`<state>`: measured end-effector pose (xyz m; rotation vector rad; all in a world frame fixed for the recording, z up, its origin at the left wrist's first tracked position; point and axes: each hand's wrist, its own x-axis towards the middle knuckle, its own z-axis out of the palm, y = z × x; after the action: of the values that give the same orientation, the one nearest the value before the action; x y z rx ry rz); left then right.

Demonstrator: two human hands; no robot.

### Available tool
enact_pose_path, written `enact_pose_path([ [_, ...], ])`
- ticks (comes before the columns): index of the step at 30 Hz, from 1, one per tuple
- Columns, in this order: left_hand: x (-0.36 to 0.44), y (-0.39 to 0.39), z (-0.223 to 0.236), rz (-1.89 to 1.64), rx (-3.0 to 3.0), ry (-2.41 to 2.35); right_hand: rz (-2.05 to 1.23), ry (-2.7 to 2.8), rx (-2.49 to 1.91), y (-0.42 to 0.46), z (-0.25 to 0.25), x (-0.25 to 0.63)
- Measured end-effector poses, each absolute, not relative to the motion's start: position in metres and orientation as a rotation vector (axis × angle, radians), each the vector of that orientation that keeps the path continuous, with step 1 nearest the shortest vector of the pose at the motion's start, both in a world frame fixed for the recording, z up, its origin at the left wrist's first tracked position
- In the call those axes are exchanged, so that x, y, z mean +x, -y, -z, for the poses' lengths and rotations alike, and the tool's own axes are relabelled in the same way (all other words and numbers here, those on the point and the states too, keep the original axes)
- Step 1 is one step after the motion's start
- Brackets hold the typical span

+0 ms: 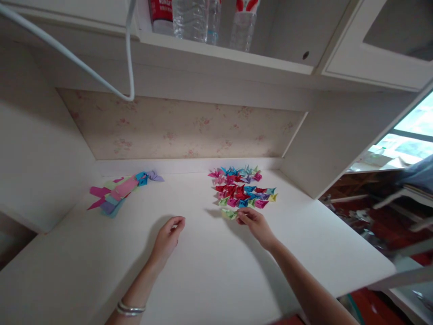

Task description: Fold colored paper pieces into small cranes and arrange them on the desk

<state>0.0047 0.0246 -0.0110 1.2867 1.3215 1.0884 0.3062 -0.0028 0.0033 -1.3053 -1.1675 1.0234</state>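
Observation:
My right hand (256, 225) pinches a pale green folded paper crane (228, 214) by one end, at or just above the white tabletop. Directly behind it stand several rows of small paper cranes (241, 194) in red, pink, blue, green, purple and yellow. Over the middle of the table is my left hand (169, 234), its fingers curled in toward the thumb and nothing visible in them. Farther left lies a fanned stack of coloured paper pieces (117, 193), with a blue folded piece (142, 178) and a purple folded piece (154, 176) at its right end.
A shelf (223, 54) with plastic bottles (190, 20) overhangs the white table (203, 280). A white cable (128, 58) hangs at upper left. Side panels (306, 140) bound the back of the table. Furniture and a window (414, 122) are at the right.

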Motion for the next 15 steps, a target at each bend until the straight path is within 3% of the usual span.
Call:
enact_pose_path([
  [9,0.008,-0.022,0.003,-1.085,1.300,-1.390,-0.751,0.958,-1.606,0.024,0.002,0.473],
  [15,0.008,-0.022,0.005,-1.048,1.367,-1.401,-0.571,1.072,-1.812,0.012,0.010,0.513],
])
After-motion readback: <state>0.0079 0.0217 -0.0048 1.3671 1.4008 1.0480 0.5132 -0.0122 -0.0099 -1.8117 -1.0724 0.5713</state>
